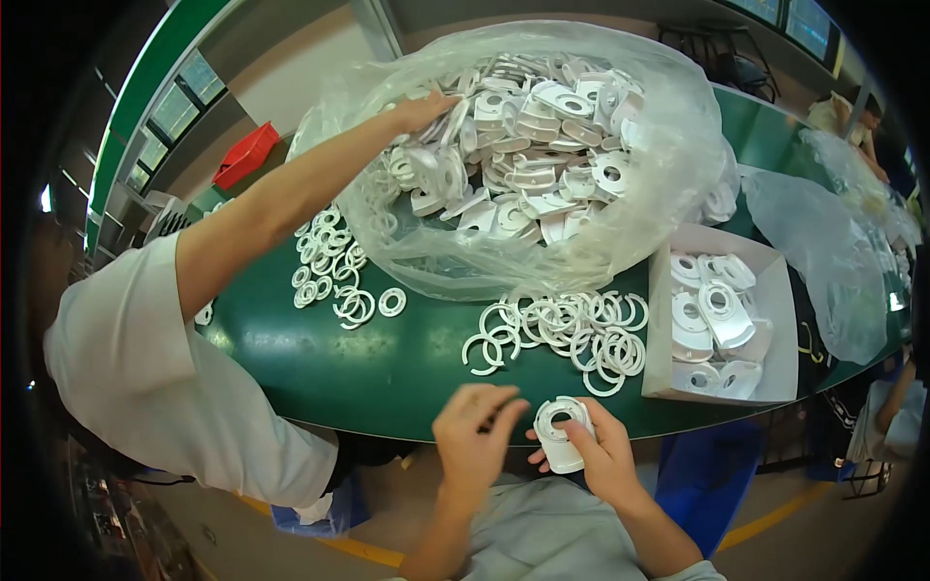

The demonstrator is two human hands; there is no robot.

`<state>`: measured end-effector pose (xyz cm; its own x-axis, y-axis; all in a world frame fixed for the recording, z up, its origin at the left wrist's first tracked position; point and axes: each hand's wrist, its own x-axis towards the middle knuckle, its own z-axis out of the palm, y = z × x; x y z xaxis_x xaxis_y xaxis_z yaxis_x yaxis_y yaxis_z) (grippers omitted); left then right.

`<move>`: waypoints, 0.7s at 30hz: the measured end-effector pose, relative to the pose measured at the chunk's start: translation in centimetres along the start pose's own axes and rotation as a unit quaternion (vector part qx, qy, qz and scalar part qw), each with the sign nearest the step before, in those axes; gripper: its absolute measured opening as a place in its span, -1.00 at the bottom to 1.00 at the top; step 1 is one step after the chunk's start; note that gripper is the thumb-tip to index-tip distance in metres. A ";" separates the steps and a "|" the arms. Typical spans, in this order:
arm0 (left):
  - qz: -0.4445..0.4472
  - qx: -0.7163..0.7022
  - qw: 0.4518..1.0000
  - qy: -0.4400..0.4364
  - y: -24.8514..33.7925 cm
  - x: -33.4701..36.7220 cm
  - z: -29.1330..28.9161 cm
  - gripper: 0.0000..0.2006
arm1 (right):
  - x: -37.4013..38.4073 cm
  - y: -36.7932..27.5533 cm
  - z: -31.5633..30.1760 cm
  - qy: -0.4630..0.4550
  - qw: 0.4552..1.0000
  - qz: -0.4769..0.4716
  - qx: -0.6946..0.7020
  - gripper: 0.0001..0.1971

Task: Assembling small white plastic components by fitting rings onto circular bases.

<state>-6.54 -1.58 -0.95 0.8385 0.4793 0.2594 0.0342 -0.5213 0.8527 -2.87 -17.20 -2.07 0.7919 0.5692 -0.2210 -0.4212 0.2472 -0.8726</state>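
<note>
My right hand (604,451) grips a white plastic part (564,451) with a round ring-shaped end and a straight-sided lower end, thumb on its face. Just left of it, my left hand (471,438) is raised with fingers bent and thumb apart, and nothing shows between them. Beyond my hands, a pile of white open rings (572,327) lies on the green table (407,382). To the right of that pile stands a white box (722,389) containing several similar white parts (722,315).
A large clear plastic bag (426,271), heaped with white parts (542,145), fills the table's far middle. At left, a co-worker's hand (426,111) reaches into it. Small white rings (325,257) lie near that arm. A red bin (245,155) stands far left; a blue bin (712,474) sits below the table.
</note>
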 end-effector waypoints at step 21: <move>0.019 -0.115 0.993 0.005 -3.0 4.8 -2.2 -0.90 | 2.1 -0.5 -0.8 0.002 0.995 0.030 0.099 -0.74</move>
<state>-3.84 3.84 -1.22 0.8318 0.4690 0.2971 -0.1234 -0.3655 0.9226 -0.60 -16.75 -2.48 0.7640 0.5852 -0.2717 -0.5460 0.3620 -0.7555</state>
